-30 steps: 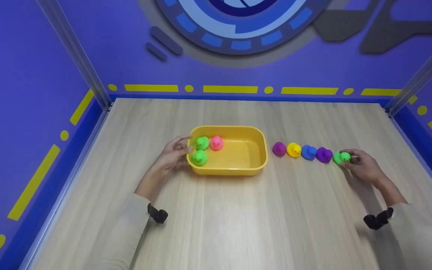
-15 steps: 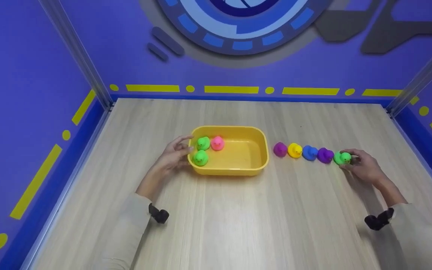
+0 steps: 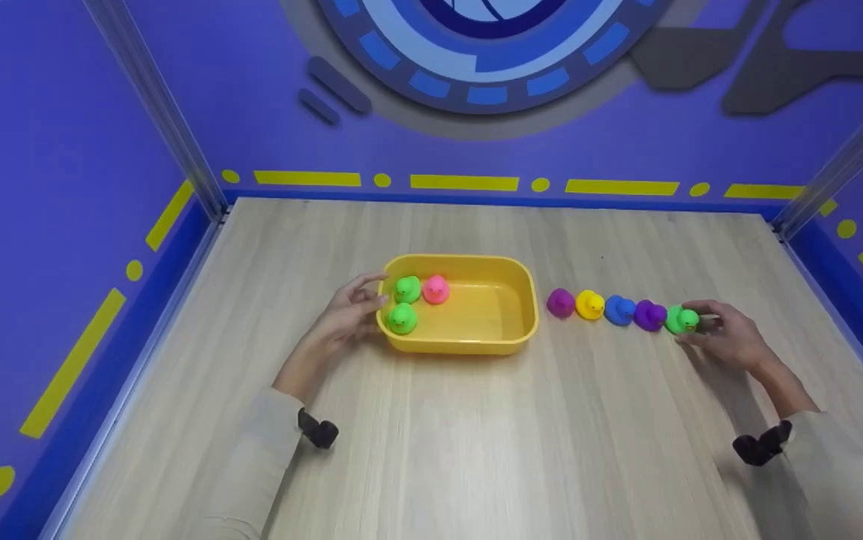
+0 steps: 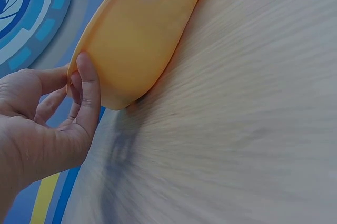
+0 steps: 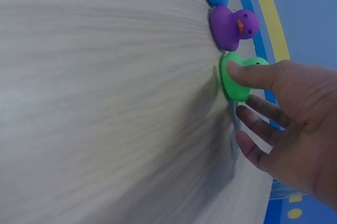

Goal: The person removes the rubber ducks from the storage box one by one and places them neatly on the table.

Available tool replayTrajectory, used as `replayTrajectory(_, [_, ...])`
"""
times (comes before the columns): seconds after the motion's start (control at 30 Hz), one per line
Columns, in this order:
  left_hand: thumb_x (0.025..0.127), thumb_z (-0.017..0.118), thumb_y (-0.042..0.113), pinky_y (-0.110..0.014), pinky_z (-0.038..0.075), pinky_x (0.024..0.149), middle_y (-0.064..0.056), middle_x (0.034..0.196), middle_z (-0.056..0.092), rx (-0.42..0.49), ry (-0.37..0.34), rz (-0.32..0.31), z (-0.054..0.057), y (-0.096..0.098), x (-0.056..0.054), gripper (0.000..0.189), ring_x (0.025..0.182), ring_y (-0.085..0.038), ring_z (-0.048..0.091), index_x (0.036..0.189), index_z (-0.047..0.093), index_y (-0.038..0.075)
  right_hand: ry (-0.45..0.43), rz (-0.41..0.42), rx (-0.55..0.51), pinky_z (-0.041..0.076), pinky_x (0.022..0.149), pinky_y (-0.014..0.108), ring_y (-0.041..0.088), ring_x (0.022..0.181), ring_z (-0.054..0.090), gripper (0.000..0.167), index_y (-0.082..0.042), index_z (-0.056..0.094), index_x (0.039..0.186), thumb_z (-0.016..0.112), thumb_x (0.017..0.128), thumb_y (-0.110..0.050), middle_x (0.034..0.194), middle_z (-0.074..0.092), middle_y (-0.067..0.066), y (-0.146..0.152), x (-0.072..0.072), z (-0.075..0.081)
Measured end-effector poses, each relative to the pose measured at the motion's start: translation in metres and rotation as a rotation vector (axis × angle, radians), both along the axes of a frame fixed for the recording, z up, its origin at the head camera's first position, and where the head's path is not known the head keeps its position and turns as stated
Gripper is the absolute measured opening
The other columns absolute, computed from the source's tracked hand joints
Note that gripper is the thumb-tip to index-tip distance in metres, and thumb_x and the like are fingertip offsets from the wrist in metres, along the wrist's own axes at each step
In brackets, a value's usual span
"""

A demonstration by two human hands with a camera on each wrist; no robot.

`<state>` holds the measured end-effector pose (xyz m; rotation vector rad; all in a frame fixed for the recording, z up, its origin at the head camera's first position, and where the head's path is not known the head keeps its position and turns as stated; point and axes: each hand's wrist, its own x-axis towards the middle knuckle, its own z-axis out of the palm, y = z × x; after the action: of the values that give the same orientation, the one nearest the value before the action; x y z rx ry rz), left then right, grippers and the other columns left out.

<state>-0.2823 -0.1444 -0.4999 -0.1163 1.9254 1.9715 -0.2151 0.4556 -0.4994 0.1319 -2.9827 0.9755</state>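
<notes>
Left grip [image 3: 345, 311] pinches the tub [image 3: 485, 311] by its rim, right grip [image 3: 735, 337] holds a green duck [image 3: 678, 320] just beside a purple duck [image 3: 649, 315]!

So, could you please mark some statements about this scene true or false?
Five small toy ducks stand in a row on the pale wooden table. True.
The left hand grips the rounded yellow tub by its rim. True.
The tub holds four ducks. False: only two green toy ducks and one pink toy duck.
The right hand pinches the green toy duck at the row's outer end. True.
The row's duck nearest the tub is blue. False: a purple toy duck is.
</notes>
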Motion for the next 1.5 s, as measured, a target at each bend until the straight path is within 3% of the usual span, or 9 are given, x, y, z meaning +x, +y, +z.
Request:
replayTrajectory(0.1, [0.100,0.063,0.006,-0.028,0.059,0.069,-0.001,0.102,0.049,0.008,0.000,0.013,0.000,0.000,0.001,0.049,0.094,-0.016,0.059,0.146,0.053,0.018,-0.024,0.003,0.005,0.055,0.084,0.035,0.055,0.115,0.057,0.056,0.009,0.052,0.138,0.076,0.092,-0.012,0.133,0.055,0.037,0.002,0.001,0.005])
replayTrajectory(0.3, [0.100,0.064,0.006,-0.028,0.060,0.069,-0.001,0.102,0.051,0.018,0.005,0.017,0.000,0.001,0.001,0.049,0.092,-0.015,0.060,0.146,0.053,0.018,-0.005,0.027,-0.010,0.040,0.075,0.005,0.054,0.114,0.057,0.054,0.008,0.052,0.138,0.074,0.093,-0.011,0.134,0.053,0.038,0.006,0.005,0.016])
replayTrajectory(0.4, [0.100,0.064,0.005,-0.028,0.059,0.068,-0.001,0.101,0.052,0.023,0.003,0.009,0.000,0.001,0.000,0.050,0.092,-0.015,0.060,0.146,0.053,0.017,0.052,0.054,-0.004,0.041,0.076,0.003,0.023,0.108,0.064,0.053,0.008,0.054,0.136,0.076,0.091,-0.008,0.131,0.056,0.037,0.005,0.010,0.022])
replayTrajectory(0.5, [0.100,0.064,0.006,-0.028,0.059,0.068,-0.001,0.101,0.050,0.023,0.000,0.008,0.000,0.001,-0.001,0.049,0.089,-0.015,0.060,0.146,0.053,0.017,0.109,0.085,-0.013,0.039,0.078,-0.001,-0.012,0.099,0.052,0.052,0.009,0.055,0.135,0.076,0.089,-0.001,0.128,0.057,0.037,0.003,0.011,0.029])
replayTrajectory(0.6, [0.099,0.064,0.007,-0.028,0.059,0.068,-0.001,0.102,0.048,0.013,0.000,0.016,0.001,0.000,-0.001,0.049,0.088,-0.014,0.059,0.146,0.054,0.018,0.140,0.108,-0.031,0.038,0.078,-0.002,-0.026,0.095,0.040,0.052,0.009,0.055,0.134,0.075,0.088,0.002,0.127,0.058,0.037,-0.001,0.010,0.034])
replayTrajectory(1.07, [0.099,0.064,0.005,-0.029,0.059,0.069,-0.003,0.104,0.052,0.014,-0.004,0.016,-0.001,0.003,0.000,0.048,0.090,-0.017,0.059,0.144,0.056,0.019,0.209,0.143,-0.037,0.040,0.078,-0.002,-0.024,0.097,0.046,0.047,0.005,0.058,0.133,0.076,0.089,0.000,0.123,0.064,0.031,-0.036,0.004,0.047])
replayTrajectory(1.17, [0.099,0.064,0.006,-0.029,0.059,0.069,-0.003,0.104,0.051,0.001,0.002,0.015,-0.001,0.003,0.000,0.048,0.094,-0.018,0.059,0.144,0.056,0.020,0.190,0.136,-0.038,0.040,0.079,-0.002,-0.011,0.100,0.055,0.047,0.003,0.058,0.134,0.075,0.091,-0.005,0.125,0.064,0.028,-0.044,0.001,0.050])
replayTrajectory(1.33, [0.099,0.064,0.005,-0.030,0.059,0.070,-0.003,0.104,0.052,0.009,0.006,0.019,-0.001,0.002,0.000,0.048,0.096,-0.019,0.059,0.145,0.056,0.019,0.143,0.142,-0.054,0.042,0.083,0.000,0.031,0.107,0.065,0.047,0.001,0.056,0.136,0.073,0.095,-0.011,0.126,0.064,0.026,-0.057,-0.004,0.050])
replayTrajectory(1.5, [0.099,0.064,0.005,-0.031,0.060,0.071,-0.003,0.103,0.054,0.013,0.005,0.018,-0.002,0.001,0.000,0.048,0.097,-0.020,0.060,0.145,0.055,0.018,0.122,0.149,-0.094,0.046,0.081,0.002,0.022,0.106,0.068,0.045,-0.001,0.057,0.138,0.070,0.097,-0.013,0.126,0.065,0.024,-0.068,-0.008,0.045])
